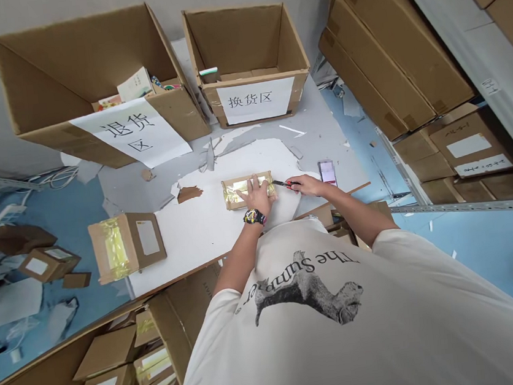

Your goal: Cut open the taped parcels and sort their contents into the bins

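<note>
A small cardboard box [234, 202] sealed with yellowish tape lies on the white-topped table [196, 236]. My left hand [258, 197] presses flat on its top with the fingers spread, a watch on that wrist. In my right hand [306, 185] is a red and black utility knife [283, 184], its dark tip at the right end of the box. Whether the blade is in the tape is too small to tell. A phone [327, 172] lies just beyond my right hand.
Two large open cartons with paper signs, the left carton [46, 139] and the right carton [250, 76], stand at the back. A taped box [149, 245] sits at the table's left. Shelves of boxes [409, 70] rise on the right; a big carton of parcels [177, 313] stands below left.
</note>
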The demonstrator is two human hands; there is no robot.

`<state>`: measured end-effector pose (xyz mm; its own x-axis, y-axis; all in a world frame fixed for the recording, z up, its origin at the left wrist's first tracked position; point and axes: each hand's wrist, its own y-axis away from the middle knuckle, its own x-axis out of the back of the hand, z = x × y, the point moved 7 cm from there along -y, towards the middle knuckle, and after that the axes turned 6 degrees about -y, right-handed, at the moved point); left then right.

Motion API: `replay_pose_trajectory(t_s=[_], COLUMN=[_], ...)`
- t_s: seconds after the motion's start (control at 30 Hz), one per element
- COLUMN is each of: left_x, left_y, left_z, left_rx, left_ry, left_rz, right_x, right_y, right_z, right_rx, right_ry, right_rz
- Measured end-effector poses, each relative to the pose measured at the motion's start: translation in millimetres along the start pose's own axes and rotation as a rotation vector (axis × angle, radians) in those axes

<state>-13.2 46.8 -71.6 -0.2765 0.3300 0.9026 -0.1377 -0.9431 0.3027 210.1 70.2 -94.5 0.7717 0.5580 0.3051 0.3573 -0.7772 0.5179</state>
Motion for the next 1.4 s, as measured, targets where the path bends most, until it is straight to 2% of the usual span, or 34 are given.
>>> replay_pose_trajectory(t_s=[0.17, 0.43, 0.67, 0.8, 0.97, 1.13, 1.27, 1.4], left_x=[1.0, -0.2, -0.3, -1.0, -3.6, -7.6, -13.3, -17.1], left_y=[-0.8, -1.5, -4.7, -4.1, -0.5, 13.2, 19.0, 16.4], left_z=[-1.0, -2.1, -4.5, -4.1, -16.1, -32.5, -37.0, -38.0], left_rx=[0.006, 0.004, -0.014, -0.031, -0.072, -0.216, -0.276, -0.284], left_ry=[-0.002, -0.019, -0.038, -0.036, -0.018, -0.037, -0.070, -0.048], left_rz=[0.002, -0.018, -0.021, -0.024, -0.019, -0.020, -0.014, 0.026], right_x=[0.5, -16.5, -32.0, -31.8, -24.4, -29.5, -35.5, -36.7], right_y=[-8.7, 4.2, -6.9, 4.7, 26.3, 31.7, 22.1, 1.9], right_z=[-7.6, -6.4, -11.9, -2.0, 15.6, 29.3, 19.5, 0.4], right_rx=[0.022, -0.058, -0.046, -0.075, -0.041, -0.079, -0.030, -0.020], right_ry=[0.159, -0.050, 0.010, -0.014, -0.082, -0.241, -0.248, -0.117], right_rz=[0.071, -0.046, -0.044, -0.043, 0.095, 0.268, 0.342, 0.428])
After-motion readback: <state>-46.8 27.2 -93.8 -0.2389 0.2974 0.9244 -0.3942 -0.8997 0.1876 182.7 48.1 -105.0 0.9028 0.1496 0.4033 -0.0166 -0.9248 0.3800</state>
